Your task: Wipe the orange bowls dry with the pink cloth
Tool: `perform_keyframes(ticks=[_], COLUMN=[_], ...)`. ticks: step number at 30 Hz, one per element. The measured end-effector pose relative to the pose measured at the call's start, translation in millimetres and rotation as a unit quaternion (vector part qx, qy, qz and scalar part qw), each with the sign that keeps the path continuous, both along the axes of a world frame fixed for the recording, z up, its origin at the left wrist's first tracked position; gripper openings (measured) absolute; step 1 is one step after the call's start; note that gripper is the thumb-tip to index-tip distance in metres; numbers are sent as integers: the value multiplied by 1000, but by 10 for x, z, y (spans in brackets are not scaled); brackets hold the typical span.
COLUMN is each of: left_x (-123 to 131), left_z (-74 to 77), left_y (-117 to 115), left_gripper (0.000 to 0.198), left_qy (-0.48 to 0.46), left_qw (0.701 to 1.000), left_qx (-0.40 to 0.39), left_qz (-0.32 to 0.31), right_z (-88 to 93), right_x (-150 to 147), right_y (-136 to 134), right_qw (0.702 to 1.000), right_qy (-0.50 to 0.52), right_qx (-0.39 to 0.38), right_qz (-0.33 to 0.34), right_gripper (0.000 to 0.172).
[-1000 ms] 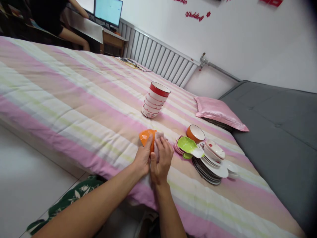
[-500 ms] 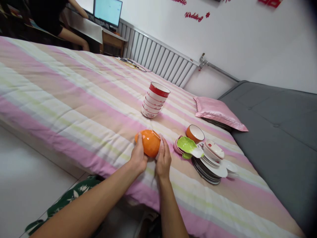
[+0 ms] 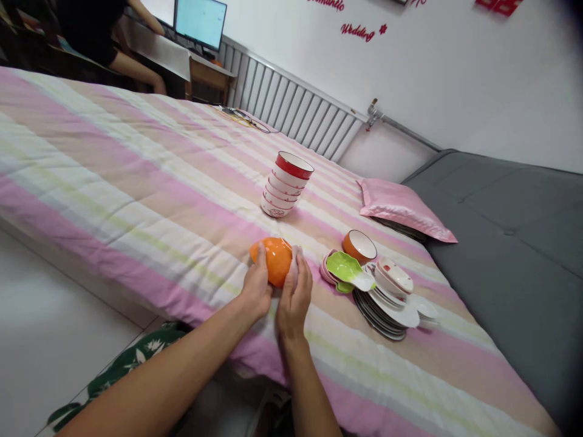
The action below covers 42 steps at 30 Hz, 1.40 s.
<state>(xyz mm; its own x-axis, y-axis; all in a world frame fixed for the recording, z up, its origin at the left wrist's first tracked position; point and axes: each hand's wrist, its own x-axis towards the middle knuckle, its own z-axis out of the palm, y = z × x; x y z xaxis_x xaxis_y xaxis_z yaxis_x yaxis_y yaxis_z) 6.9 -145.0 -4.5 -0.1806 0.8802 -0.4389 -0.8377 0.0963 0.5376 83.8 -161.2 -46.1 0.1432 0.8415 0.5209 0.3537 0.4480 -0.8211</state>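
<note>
Head view: orange bowl (image 3: 276,261) is glossy, smooth, tipped with its outside toward the camera, held over the bed (image 3: 136,182) near its front edge. Left hand (image 3: 257,286) clamped on the bowl's near left side; right hand (image 3: 296,297) clamped on a pale cloth (image 3: 294,267) against its right side. Wide stretch of sheet leftward; bowl stack (image 3: 286,185) beyond; dish pile (image 3: 387,303) just right, tighter there.

Left hand (image 3: 256,286), right hand (image 3: 295,300), dish (image 3: 279,262) between (orange)
</note>
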Motion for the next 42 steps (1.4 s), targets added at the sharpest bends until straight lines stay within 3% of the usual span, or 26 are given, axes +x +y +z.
perform_keyframes(ticks=[4,11,17,21,26,30,36,38,42], left_x=[6,43,46,42,-4,-37,-38,-32,-27], left_z=[-3,46,65,71,19,-38,-48,-35,-39], left_y=[-29,-112,-156,-174,-168,-145,-121,-124,-121], left_gripper=[48,43,47,39,35,23,11,9,9], left_qy=[40,132,263,286,369,425,484,488,455], left_qw=[999,981,934,912,832,764,707,704,740], left_qx=[19,92,130,166,246,263,248,247,244], left_qz=[-25,-104,-207,-242,-333,-408,-452,-453,-430], right_z=[1,31,95,150,205,191,159,163,178], right_x=[-53,45,189,294,433,548,671,686,670], right_y=[-29,-34,-20,12,40,104,213,220,181], right_qw=[997,992,988,991,994,997,989,988,995], right_qy=[-69,-101,-105,-77,-31,31,138,148,89], right_qx=[33,70,89,78,64,29,-38,-48,-19], right_qz=[-16,-31,-69,-83,-83,-70,-30,-24,-46], right_gripper=[41,38,36,35,33,34,34,33,35])
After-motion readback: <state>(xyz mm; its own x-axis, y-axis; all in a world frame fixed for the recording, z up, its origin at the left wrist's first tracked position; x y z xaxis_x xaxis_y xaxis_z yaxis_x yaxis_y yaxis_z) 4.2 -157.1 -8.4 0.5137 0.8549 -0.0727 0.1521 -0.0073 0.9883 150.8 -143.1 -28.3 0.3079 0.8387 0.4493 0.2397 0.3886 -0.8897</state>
